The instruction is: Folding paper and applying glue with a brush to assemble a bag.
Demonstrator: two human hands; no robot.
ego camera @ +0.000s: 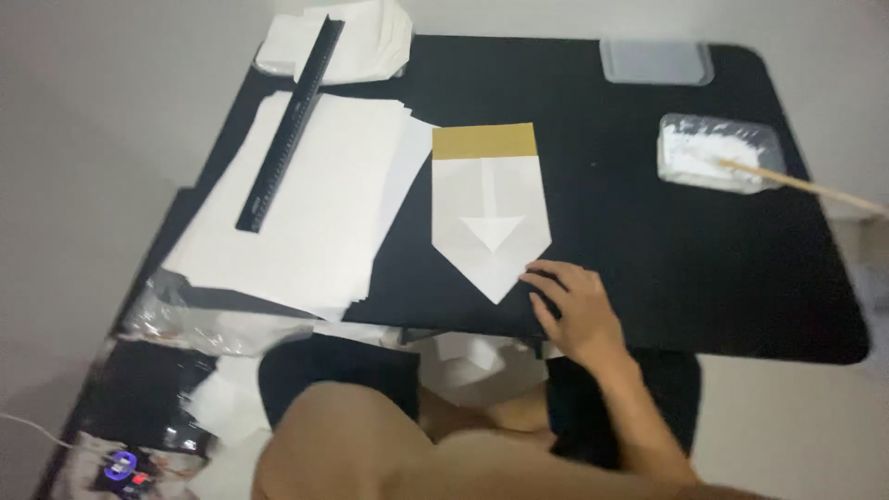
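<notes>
**Folded paper, point toward the near edge**

At the far left corner of the black worktop [648, 231] lies a pile of white folded sheets [366, 37]. A black ruler [289, 125] runs from that pile down across a loose stack of white paper [306, 213] that covers the left side of the worktop; below the near left edge sits crumpled clear plastic wrap [199, 319].

In the middle lies the folded paper piece [489, 208], flat, white with a tan band across its far end. It is shaped like a house turned upside down: its long axis runs from the far edge to the near edge, and its pointed tip aims at the near edge, toward the person. It looks light, thin and limp, creased in several places and easily crumpled or torn, and likely to slide on the smooth worktop. Pinching it at a straight side edge, or pressing it flat, seems safer than lifting it by the tip.

The right hand [576, 310] rests just right of the tip, fingers [546, 282] spread loosely and holding nothing, their tips at or just beside the paper's lower right edge. The left hand is not in view.

Toward the far right corner sit a clear lid [656, 61] and a clear tray of white paste [718, 150] with a wooden stick [806, 183] leaning out.
</notes>
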